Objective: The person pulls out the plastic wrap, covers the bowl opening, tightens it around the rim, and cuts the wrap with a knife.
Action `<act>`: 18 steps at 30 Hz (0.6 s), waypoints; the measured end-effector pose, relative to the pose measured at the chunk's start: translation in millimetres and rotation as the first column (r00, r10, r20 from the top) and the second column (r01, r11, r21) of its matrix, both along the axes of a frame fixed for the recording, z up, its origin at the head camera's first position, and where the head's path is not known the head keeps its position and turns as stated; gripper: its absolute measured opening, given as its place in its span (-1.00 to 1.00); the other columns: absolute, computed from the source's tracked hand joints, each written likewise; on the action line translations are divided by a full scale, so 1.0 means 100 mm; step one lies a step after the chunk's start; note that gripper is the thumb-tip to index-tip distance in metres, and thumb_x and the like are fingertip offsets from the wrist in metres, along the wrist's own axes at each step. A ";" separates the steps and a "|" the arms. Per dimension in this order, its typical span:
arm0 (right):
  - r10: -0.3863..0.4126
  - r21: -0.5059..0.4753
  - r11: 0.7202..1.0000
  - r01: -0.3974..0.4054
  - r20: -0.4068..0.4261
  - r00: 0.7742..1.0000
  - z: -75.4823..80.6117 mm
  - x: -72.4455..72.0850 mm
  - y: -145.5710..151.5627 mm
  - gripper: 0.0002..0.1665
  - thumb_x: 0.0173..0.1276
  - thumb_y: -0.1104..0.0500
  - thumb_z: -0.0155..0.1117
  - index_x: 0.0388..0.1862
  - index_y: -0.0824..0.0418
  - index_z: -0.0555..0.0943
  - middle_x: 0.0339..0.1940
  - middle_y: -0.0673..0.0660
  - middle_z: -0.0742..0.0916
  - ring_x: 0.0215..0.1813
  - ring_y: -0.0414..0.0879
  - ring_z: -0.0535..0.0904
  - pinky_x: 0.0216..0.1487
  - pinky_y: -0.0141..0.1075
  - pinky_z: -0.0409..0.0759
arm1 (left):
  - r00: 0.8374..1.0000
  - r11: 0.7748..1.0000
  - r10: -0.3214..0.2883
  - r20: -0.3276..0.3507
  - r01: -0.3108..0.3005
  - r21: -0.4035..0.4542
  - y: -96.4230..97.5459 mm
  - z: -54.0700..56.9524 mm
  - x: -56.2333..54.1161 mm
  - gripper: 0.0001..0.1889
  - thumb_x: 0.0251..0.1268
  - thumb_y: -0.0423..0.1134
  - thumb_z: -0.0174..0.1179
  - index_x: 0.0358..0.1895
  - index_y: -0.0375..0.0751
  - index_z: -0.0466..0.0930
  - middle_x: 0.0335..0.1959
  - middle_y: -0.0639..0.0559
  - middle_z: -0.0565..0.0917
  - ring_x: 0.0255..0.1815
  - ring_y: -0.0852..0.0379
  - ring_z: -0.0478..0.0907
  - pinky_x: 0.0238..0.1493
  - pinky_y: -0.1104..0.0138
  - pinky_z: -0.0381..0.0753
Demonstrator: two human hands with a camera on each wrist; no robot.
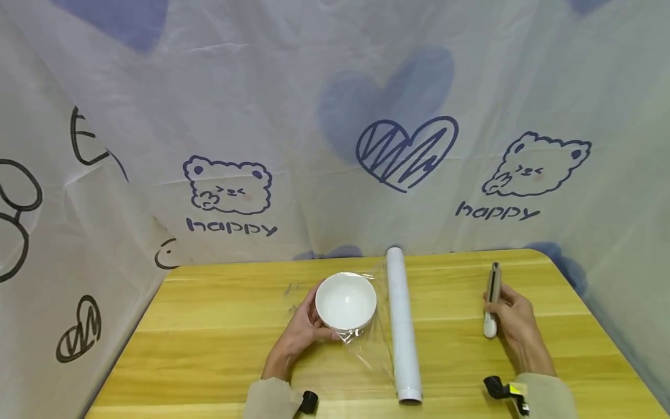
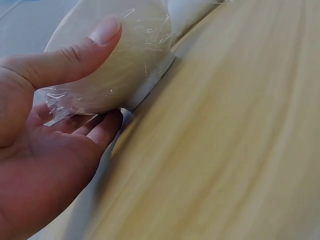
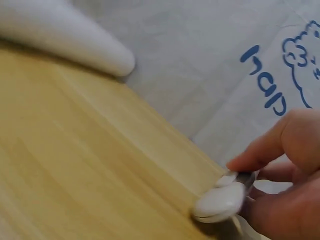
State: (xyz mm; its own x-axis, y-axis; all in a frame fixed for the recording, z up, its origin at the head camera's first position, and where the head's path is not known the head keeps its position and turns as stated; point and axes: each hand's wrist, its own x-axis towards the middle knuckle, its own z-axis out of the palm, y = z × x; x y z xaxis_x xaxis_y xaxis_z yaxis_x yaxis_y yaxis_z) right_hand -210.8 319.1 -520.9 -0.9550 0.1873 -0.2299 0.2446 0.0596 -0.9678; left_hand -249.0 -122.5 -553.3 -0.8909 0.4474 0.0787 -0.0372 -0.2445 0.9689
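A white bowl [image 1: 346,301] stands upright left of a long white roll of plastic wrap [image 1: 402,326]. Clear film [image 1: 366,343] stretches between the roll and the bowl and clings to its side. My left hand [image 1: 303,329] holds the bowl from the left, thumb on the near side and fingers curled round its far left. In the left wrist view the thumb [image 2: 80,57] lies over wrinkled film on the bowl's wall [image 2: 135,55]. Off to the right, my right hand [image 1: 515,320] grips a utility knife [image 1: 492,299] between thumb and fingers; its white end [image 3: 220,202] faces the right wrist camera.
Everything is on a light wooden table [image 1: 209,337] with a rounded far right corner. Behind it hangs a pale cloth [image 1: 314,192] printed with hearts and bears, which also covers both sides. The roll lies lengthwise between the two hands.
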 end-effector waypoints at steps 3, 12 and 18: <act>-0.078 0.126 0.989 0.076 0.007 0.997 0.01 0.01 -0.04 -0.17 0.53 0.39 0.04 0.67 0.30 -0.02 0.55 0.51 0.24 0.52 0.31 0.23 -0.15 -0.61 0.53 | 1.000 1.000 0.003 -0.005 -0.003 -0.006 0.04 0.02 0.01 0.35 -0.27 -0.82 0.45 0.68 -0.17 -0.13 0.64 -0.23 0.01 0.58 -0.29 0.09 0.41 0.26 0.40; -0.241 0.471 0.843 0.261 -0.104 0.965 -0.05 -0.02 -0.15 -0.37 0.34 0.40 0.14 0.42 0.43 0.46 0.23 0.44 0.62 0.18 0.21 0.55 -0.25 -0.62 0.39 | 1.000 1.000 0.001 0.010 -0.001 -0.014 0.10 0.04 0.03 0.34 -0.24 -0.80 0.47 0.67 -0.13 -0.10 0.64 -0.20 0.02 0.58 -0.27 0.10 0.39 0.27 0.43; -0.279 0.580 0.748 0.322 -0.165 0.946 -0.08 -0.03 -0.13 -0.50 0.38 0.37 0.08 0.28 0.47 0.57 0.06 0.47 0.68 0.04 0.30 0.61 -0.04 -0.10 0.55 | 1.000 1.000 0.006 0.016 -0.006 -0.019 0.11 0.06 0.04 0.33 -0.24 -0.81 0.46 0.67 -0.14 -0.09 0.65 -0.20 0.01 0.59 -0.27 0.09 0.40 0.26 0.41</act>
